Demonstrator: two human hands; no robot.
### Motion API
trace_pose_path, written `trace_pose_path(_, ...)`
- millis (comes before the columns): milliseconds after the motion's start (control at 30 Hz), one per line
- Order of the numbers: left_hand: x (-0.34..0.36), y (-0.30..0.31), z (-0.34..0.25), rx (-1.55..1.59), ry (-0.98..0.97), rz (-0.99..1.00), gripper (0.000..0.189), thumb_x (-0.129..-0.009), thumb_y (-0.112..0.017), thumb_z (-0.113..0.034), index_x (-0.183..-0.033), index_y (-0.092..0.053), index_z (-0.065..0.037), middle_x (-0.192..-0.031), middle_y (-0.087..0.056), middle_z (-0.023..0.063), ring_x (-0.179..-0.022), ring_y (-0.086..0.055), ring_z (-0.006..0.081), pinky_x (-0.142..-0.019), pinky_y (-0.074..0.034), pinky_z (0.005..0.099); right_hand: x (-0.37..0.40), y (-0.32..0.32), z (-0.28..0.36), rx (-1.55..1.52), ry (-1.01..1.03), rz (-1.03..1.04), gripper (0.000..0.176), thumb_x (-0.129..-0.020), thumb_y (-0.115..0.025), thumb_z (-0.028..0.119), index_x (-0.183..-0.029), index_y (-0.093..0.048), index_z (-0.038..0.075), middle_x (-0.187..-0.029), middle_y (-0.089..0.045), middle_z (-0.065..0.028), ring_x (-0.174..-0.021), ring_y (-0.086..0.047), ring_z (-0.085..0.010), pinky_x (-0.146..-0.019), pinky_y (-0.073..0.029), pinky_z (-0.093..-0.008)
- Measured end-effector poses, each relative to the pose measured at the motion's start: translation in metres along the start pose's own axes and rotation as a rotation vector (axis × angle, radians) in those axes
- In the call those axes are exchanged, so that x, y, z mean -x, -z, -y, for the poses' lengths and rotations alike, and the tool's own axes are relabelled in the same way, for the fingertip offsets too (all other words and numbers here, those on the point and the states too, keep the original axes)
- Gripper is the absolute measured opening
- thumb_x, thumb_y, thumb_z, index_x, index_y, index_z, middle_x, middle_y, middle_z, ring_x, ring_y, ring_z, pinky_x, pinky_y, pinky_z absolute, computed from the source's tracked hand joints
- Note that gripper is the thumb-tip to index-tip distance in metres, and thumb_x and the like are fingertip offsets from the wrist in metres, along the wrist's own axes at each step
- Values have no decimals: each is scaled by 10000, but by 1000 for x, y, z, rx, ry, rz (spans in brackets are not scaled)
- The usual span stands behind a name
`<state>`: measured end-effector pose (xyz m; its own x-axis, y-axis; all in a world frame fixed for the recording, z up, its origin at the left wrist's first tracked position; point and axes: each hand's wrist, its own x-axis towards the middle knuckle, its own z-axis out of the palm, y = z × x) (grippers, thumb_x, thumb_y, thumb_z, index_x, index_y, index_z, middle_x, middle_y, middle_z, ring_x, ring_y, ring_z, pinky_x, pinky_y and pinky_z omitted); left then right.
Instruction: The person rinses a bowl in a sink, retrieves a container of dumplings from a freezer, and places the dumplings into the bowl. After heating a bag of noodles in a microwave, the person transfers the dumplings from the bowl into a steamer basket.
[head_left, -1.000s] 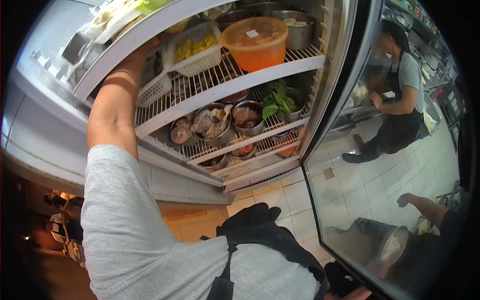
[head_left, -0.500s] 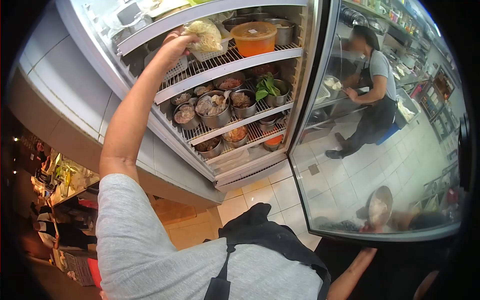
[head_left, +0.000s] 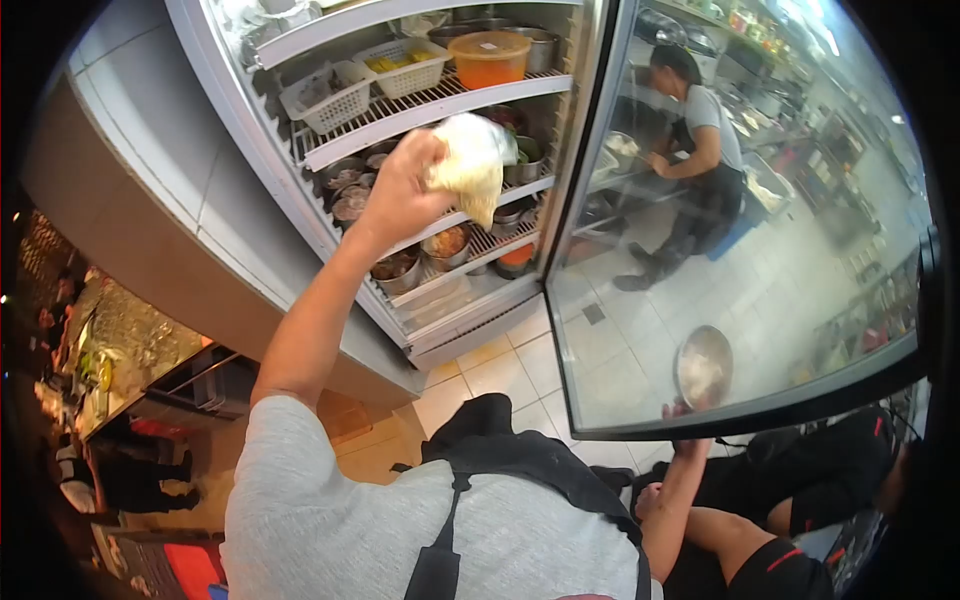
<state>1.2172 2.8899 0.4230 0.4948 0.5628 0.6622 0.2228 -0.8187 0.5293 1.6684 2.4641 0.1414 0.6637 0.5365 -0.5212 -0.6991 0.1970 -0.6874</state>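
A plastic bag [head_left: 466, 165] is held at upper centre by the left hand [head_left: 408, 188], its fingers closed on one side. It is backed by the fridge shelves [head_left: 380, 139]; open room is given below it, above the tiled floor [head_left: 500, 378], and the glass door [head_left: 740, 424] is kept apart at right. Pale yellowish contents are seen, slightly blurred. Through the glass, a bowl [head_left: 705, 366] is gripped at its lower rim by the right hand [head_left: 677, 410].

Before you, wire shelf [head_left: 400, 127] — two white baskets [head_left: 342, 108], lidded orange tub [head_left: 490, 64], metal pot [head_left: 543, 50]. Lower down, another rack [head_left: 460, 274] — metal bowls [head_left: 402, 285] with food [head_left: 446, 241].
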Motion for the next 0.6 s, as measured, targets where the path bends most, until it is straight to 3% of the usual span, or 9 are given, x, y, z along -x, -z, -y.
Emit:
trace_pose_path(100, 48, -21, -4, -27, -68, 37, 394, -671, -744, -56, -1024, -571, -28, -1025, -569, 161, -968, -595, 403, -891, -500, 412, 27, -24, -38, 0, 41, -113, 430, -940, -744, 457, -1224, -616, 161, -961, -601, -51, -825, -578, -210, -900, -551, -535)
trace_pose_path(200, 128, -51, 50, 12, 16, 58, 424, -690, -741, -73, -1101, -649, -21, -1078, -607, 186, -1040, -614, 404, -932, -501, 430, 41, -29, -83, -27, 60, 87, 390, -982, -694, 456, -1230, -612, 167, -994, -585, -43, -843, -581, -224, -885, -552, -559)
trace_pose_path(233, 150, -53, 49, 147, 155, 110, 426, -691, -741, -74, -1106, -665, -14, -1075, -621, 191, -1059, -623, 397, -948, -501, 426, 30, -25, -98, -58, 58, 179, 361, -1005, -668, 439, -1239, -609, 171, -1006, -577, -46, -844, -586, -229, -883, -554, -558)
trace_pose_path(300, 209, -56, 65, 220, 299, 153, 351, -720, -722, -77, -1062, -680, -9, -1059, -624, 179, -1001, -635, 364, -920, -504, 415, 75, -76, -114, -84, 164, 116, 333, -1052, -597, 375, -1277, -604, 130, -1033, -617, -67, -870, -631, -251, -863, -568, -534)
trace_pose_path(333, 232, -52, 61, 172, 300, 154, 320, -734, -719, -81, -1045, -684, -15, -1036, -627, 164, -978, -635, 348, -898, -506, 414, 72, -75, -132, -37, 178, 130, 365, -1063, -569, 368, -1307, -592, 97, -1120, -648, -103, -989, -647, -294, -882, -569, -545)
trace_pose_path(367, 270, -59, 84, 197, 442, 203, 316, -739, -723, -83, -1048, -688, -29, -1019, -636, 150, -976, -637, 342, -891, -509, 418, 68, -74, -150, 13, 184, 144, 398, -1074, -541, 360, -1337, -580, 63, -1208, -680, -139, -1107, -663, -337, -902, -569, -557)
trace_pose_path(433, 326, -54, 96, 110, 452, 188, 319, -721, -735, -82, -1034, -691, -47, -1021, -653, 149, -961, -646, 350, -879, -513, 423, 110, -114, -150, 124, -1, 188, 369, -1092, -507, 364, -1292, -596, 67, -1178, -672, -167, -1023, -673, -336, -864, -568, -625)
trace_pose_path(500, 367, -39, 97, 92, 449, 239, 338, -693, -745, -100, -1017, -675, -36, -1006, -644, 165, -995, -626, 380, -892, -508, 441, 139, -156, -155, 145, -205, 161, 427, -1114, -434, 408, -1228, -575, 22, -1015, -634, -173, -826, -636, -273, -872, -535, -755)
trace_pose_path(600, 433, -23, 115, -39, 555, 317, 303, -704, -726, -138, -970, -643, -21, -1022, -608, 193, -989, -612, 402, -865, -506, 474, 154, -192, -158, 168, -344, 157, 432, -1123, -432, 355, -1246, -560, -38, -978, -616, -146, -764, -626, -257, -896, -549, -747)
